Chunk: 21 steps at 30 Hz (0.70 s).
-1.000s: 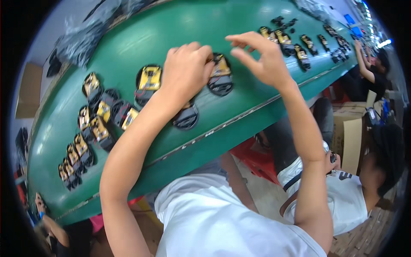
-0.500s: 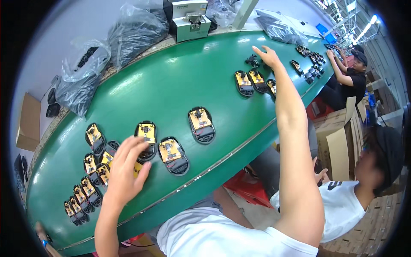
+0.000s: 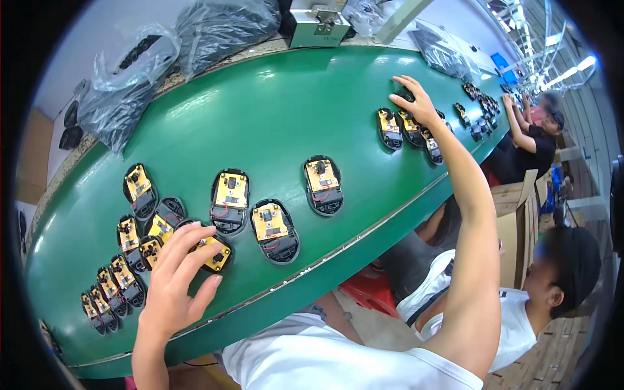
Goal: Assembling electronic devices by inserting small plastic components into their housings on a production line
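Note:
My left hand [image 3: 174,286] is at the near left of the green belt, fingers curved and apart over an opened computer mouse [image 3: 218,255]. Its fingertips overlap that mouse's yellow circuit board; whether they touch is unclear. Two more opened mice, one [image 3: 230,200] beyond the hand and one [image 3: 275,233] to its right, lie flat, with a third [image 3: 323,186] farther right. Out at arm's length, my right hand [image 3: 419,107] has thumb and fingers spread around small black parts [image 3: 405,95], partly hidden. Just below it sit several opened mice [image 3: 390,130].
More opened mice [image 3: 122,273] cluster at the belt's left. Plastic bags of black parts [image 3: 120,91] and a grey-green machine [image 3: 318,29] line the far edge. A person in white [image 3: 520,312] sits at right near a cardboard box [image 3: 517,214]; another in black [image 3: 539,140] works farther along.
The view has shifted. My right hand has come over the small black parts, which lay beside it before. My left hand has drawn back from the mouse beyond it, which now shows fully.

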Tool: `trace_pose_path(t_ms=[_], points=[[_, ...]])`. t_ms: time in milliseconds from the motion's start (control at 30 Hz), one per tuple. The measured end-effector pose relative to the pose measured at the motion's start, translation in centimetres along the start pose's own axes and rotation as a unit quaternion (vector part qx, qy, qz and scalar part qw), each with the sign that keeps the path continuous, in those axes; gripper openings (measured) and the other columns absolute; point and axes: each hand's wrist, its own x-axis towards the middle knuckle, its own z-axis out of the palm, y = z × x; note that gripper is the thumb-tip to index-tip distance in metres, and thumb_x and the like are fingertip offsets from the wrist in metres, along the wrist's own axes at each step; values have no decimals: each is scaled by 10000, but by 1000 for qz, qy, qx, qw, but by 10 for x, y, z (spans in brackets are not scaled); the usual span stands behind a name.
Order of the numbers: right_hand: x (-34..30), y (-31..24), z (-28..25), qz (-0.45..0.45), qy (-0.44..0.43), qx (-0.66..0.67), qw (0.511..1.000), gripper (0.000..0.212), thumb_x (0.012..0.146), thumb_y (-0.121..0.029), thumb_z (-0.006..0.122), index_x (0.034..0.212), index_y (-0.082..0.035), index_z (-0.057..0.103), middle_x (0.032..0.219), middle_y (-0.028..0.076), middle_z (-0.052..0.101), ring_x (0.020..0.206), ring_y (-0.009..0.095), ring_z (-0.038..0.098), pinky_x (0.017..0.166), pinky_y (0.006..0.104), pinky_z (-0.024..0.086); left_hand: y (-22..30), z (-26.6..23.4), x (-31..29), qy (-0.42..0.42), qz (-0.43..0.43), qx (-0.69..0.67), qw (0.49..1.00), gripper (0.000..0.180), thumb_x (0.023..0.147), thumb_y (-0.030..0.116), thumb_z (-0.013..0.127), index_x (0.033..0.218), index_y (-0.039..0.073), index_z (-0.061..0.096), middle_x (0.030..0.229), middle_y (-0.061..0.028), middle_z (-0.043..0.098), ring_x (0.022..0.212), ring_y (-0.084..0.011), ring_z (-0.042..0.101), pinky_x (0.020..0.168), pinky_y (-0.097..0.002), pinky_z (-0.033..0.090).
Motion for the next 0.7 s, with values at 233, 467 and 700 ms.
trace_pose_path(t_ms=[233,467,700], points=[[27,-9,1,-68,80,29,994,397,853,-322,748,1210,-148,725,1293,161,646,1212,343,596,1037,425,470,0,1,22,4,14,-3,1000,379,760,7,690,1138,19,659,1321,-171,613,1307,-418,534,1119,-515,405],[46,-19,39,-48,166,14,985,178,851,-290,750,949,-145,714,1011,127,650,1014,337,606,920,442,497,1,-7,20,-4,15,36,999,313,753,-19,652,1066,-7,651,1263,-201,617,1267,-450,540,1082,-529,414],[20,-27,18,111,154,-131,973,233,930,-387,632,975,-159,642,998,122,648,928,393,672,804,525,544,-1,-21,26,-7,109,6,994,226,905,-22,679,1131,-28,686,1121,-180,697,1023,-359,671,919,-417,522]])
